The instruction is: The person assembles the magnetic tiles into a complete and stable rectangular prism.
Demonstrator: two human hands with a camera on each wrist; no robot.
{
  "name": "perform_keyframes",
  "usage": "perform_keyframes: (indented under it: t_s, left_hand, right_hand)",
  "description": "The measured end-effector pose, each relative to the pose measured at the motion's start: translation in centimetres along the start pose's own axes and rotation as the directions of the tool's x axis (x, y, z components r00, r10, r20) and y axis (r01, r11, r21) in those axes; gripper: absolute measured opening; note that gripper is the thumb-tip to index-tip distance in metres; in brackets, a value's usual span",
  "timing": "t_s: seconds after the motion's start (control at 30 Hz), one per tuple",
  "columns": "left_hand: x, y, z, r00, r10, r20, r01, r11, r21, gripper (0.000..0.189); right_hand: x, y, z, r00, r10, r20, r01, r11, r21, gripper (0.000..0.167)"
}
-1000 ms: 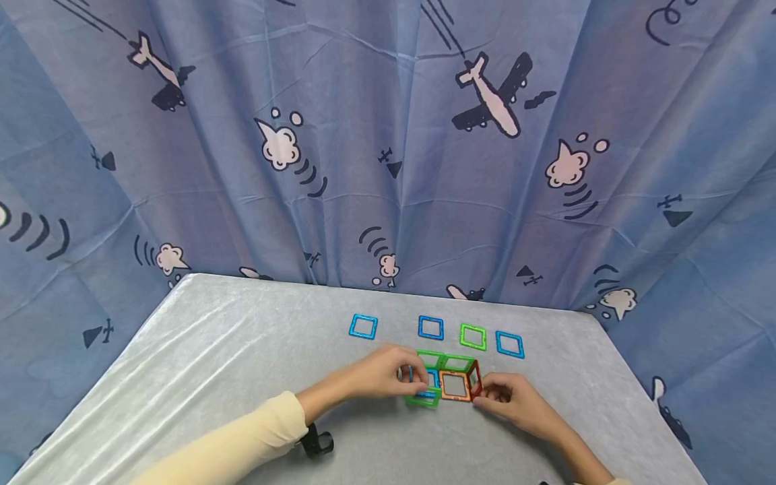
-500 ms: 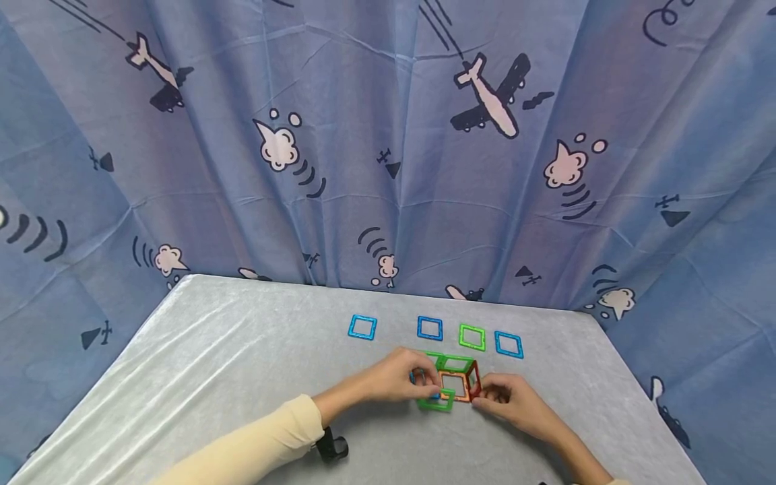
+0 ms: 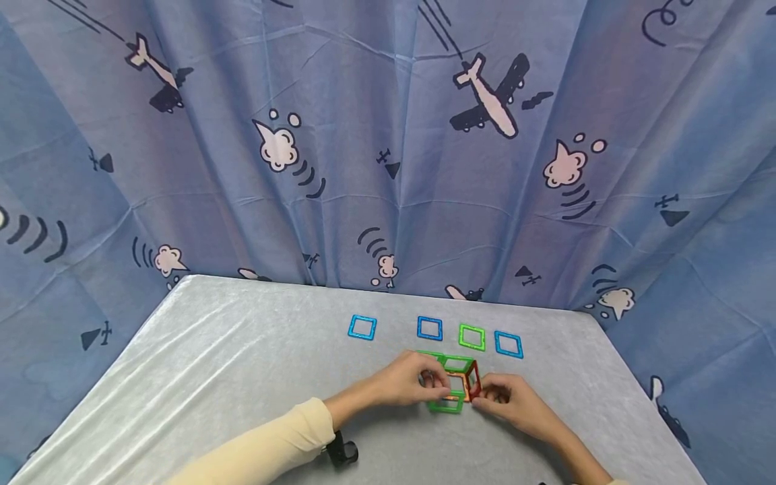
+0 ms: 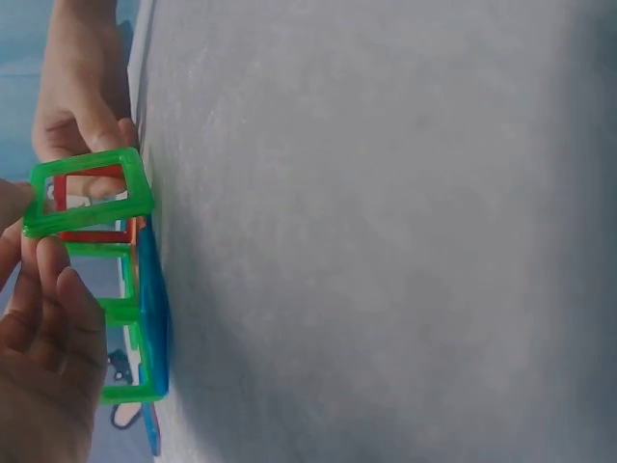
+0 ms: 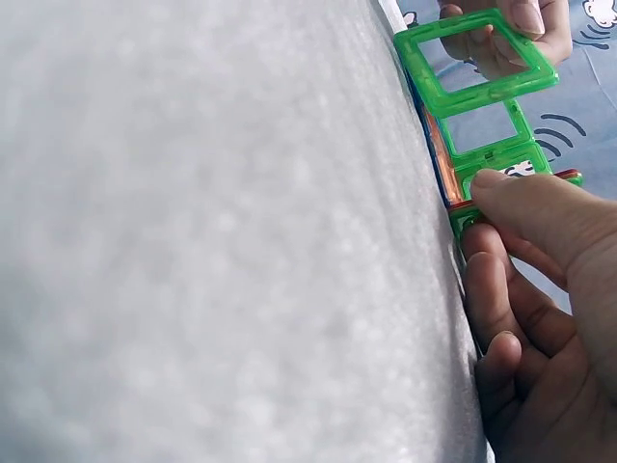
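Note:
My left hand [image 3: 412,380] pinches a green square magnetic tile [image 4: 89,218] by one edge. The tile is held at the near side of a small tile structure, in front of its orange base tile [image 3: 466,387]. At the structure's right end, my right hand [image 3: 515,401] pinches the upright red tile [image 4: 96,237] between thumb and fingers. Two green tiles [image 3: 457,358] stand side by side along the far edge. In the head view my left hand hides the blue base tile [image 4: 152,309]. Whether the held tile touches the base, I cannot tell.
Behind the structure, a light blue tile [image 3: 362,338], a dark blue tile [image 3: 430,318], a light green tile [image 3: 472,348] and another blue tile [image 3: 509,356] lie flat in a loose row. A patterned curtain [image 3: 339,168] hangs behind the grey-covered table [image 3: 242,350].
My left hand has moved right with the green tile, from in front of the blue base tile to in front of the orange one. The right hand has stayed at the red tile.

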State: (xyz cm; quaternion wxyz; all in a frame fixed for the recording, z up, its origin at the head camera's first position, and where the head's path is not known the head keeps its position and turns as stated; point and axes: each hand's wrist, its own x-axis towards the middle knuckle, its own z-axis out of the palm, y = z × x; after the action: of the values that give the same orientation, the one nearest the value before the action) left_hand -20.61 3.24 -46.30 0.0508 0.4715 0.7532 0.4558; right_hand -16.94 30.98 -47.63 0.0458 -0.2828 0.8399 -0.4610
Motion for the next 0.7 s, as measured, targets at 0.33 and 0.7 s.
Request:
perform_keyframes:
  t_s: [0.33, 0.7]
  left_hand:
    - [0.7, 0.2, 0.6, 1.0, 0.012, -0.013, -0.012, 0.999, 0.047, 0.005]
    - [1.5, 0.3, 0.8, 0.999, 0.031, 0.016, -0.033, 0.994, 0.108, 0.005]
  right_hand:
    - [0.0, 0.0, 0.0, 1.0, 0.008, 0.004, -0.008, 1.0, -0.008, 0.005]
    - [0.1, -0.1, 0.0, 1.0, 0.011, 0.005, -0.011, 1.0, -0.013, 0.005]
